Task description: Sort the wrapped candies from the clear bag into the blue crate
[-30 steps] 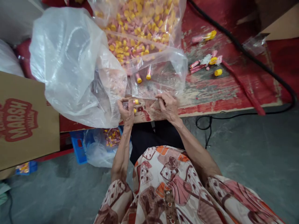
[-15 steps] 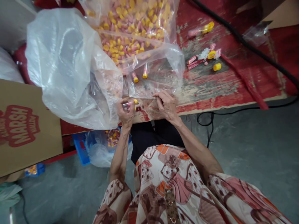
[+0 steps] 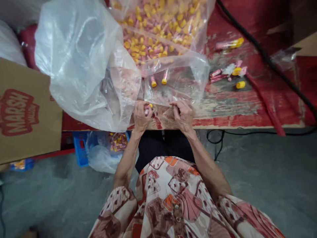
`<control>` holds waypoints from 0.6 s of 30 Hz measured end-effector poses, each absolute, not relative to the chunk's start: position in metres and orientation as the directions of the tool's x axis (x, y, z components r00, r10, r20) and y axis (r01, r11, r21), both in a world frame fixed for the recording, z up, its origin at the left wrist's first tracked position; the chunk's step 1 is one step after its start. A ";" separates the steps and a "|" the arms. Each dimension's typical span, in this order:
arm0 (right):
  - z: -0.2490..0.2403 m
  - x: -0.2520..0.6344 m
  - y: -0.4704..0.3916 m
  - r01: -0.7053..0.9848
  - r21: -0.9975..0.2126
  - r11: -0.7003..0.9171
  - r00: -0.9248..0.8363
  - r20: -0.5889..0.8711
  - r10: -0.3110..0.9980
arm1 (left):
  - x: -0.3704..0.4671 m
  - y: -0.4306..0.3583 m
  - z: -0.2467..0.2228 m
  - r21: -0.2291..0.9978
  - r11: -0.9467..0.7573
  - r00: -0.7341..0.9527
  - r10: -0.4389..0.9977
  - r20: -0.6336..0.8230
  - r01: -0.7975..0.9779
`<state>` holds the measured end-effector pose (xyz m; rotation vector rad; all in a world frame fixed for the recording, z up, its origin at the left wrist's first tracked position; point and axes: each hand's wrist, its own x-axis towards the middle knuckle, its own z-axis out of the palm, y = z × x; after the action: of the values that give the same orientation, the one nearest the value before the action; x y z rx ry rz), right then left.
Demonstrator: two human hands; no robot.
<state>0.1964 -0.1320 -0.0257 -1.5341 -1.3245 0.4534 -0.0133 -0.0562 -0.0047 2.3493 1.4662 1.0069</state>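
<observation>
My left hand (image 3: 141,116) is closed around small tubes with yellow caps (image 3: 150,105) at the table's front edge. To its right, my right hand (image 3: 182,115) has its fingers curled at the lower edge of a clear plastic bag (image 3: 183,82); whether it pinches the film is too small to tell. Two yellow-capped pink tubes (image 3: 164,76) lie near the bag's mouth. Many more pink tubes with yellow caps (image 3: 158,33) fill the bag farther back.
A crumpled white bag (image 3: 79,59) covers the table's left side, beside a cardboard box (image 3: 27,115). Loose tubes and scraps (image 3: 229,71), a red strip (image 3: 266,104) and a black cable (image 3: 260,49) lie right. Below hangs a blue basket (image 3: 80,148).
The view has shifted, moving the table items rightward in the picture. My left hand has turned, so the tubes in it now show end-on. My right hand's fingers are more curled.
</observation>
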 end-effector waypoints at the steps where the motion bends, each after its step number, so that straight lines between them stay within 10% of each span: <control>1: -0.026 0.197 -0.132 0.512 -0.852 0.113 0.329 0.316 0.890 | -0.013 -0.056 -0.004 0.474 -0.509 0.308 0.844 0.438 0.719; 11: -0.029 0.205 -0.136 0.558 -0.829 0.039 0.351 0.279 0.894 | -0.011 -0.081 -0.009 0.503 -0.578 0.381 0.810 0.445 0.642; 18: -0.021 0.205 -0.136 0.610 -0.791 -0.039 0.368 0.240 0.899 | -0.112 -0.141 0.012 0.551 -0.215 -0.024 0.919 0.394 0.807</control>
<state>0.2046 -0.1359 -0.0211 -1.7443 -1.3368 0.4092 -0.1120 -0.1409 0.0118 2.0772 1.8598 1.0618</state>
